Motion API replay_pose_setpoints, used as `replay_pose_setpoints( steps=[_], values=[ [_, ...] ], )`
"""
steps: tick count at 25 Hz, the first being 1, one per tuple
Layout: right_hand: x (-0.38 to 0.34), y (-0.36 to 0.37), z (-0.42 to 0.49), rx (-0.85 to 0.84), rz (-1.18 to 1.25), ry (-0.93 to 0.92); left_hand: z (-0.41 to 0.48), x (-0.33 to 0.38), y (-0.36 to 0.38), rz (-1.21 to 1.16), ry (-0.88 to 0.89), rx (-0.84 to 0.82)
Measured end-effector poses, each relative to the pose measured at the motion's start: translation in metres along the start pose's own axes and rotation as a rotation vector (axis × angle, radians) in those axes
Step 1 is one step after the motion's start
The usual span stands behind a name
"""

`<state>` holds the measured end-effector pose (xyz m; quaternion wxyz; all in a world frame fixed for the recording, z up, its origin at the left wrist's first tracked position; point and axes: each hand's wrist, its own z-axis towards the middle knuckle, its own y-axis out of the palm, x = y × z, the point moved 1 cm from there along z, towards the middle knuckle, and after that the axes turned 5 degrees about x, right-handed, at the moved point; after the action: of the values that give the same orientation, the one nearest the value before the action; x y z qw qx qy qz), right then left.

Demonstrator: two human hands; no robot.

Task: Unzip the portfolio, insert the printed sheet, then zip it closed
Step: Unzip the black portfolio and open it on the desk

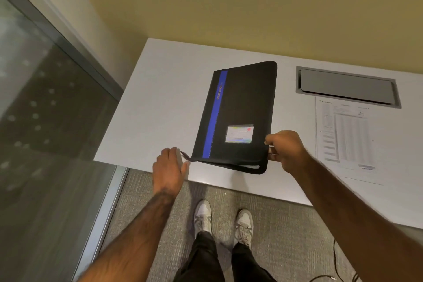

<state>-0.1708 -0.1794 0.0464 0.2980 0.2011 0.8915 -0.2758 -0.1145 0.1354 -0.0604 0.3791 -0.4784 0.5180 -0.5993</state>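
From the head view we look down on a white table (160, 98), its near edge running from lower left toward the right, with grey carpet (286, 224) below it and our pale shoes (202, 215) just short of that edge. A glass wall (45, 121) in a metal frame closes off the left, and a yellow wall (229, 7) backs the table; bare tabletop lies open left of and beyond the work. A grey cable hatch (348, 87) sits flush in the surface at the right.

The black portfolio (242, 107) with its blue stripe (215, 112) and small label window (239, 133) lies near the front edge, slightly turned. Its near end gapes, paper edges showing in the slit at the near right corner. The printed sheet (345, 137) lies flat well to the right, just in front of the hatch, touching nothing else.

Our left hand (170, 167) is at the portfolio's near left corner, fingers pinched shut on a dark zipper pull strap (185, 156) that runs taut to the corner. Our right hand (286, 149) is curled closed on the near right corner, clamping the portfolio's edge.
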Motion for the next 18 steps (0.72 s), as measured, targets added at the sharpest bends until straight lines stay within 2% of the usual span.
replay_pose_setpoints(
  steps=[4, 7, 10, 12, 14, 18],
  values=[
    [-0.035, 0.016, -0.031, -0.007, 0.037, -0.086, 0.008, 0.017, -0.001, -0.293, 0.095, -0.144],
    [-0.056, 0.044, -0.061, -0.08, 0.079, -0.247, 0.011, 0.034, -0.002, -0.518, 0.017, -0.178],
    [-0.059, 0.078, -0.079, -0.136, -0.001, -0.511, 0.015, 0.038, -0.003, -0.553, -0.083, -0.172],
    [-0.047, 0.097, -0.072, -0.167, -0.04, -0.537, 0.018, 0.033, -0.002, -0.553, -0.098, -0.16],
    [-0.025, 0.109, -0.05, -0.166, -0.165, -0.491, 0.02, 0.027, 0.002, -0.605, -0.119, -0.147],
    [0.031, 0.106, 0.001, -0.205, -0.76, -0.413, 0.027, 0.011, 0.007, -0.736, -0.273, -0.233]
  ],
)
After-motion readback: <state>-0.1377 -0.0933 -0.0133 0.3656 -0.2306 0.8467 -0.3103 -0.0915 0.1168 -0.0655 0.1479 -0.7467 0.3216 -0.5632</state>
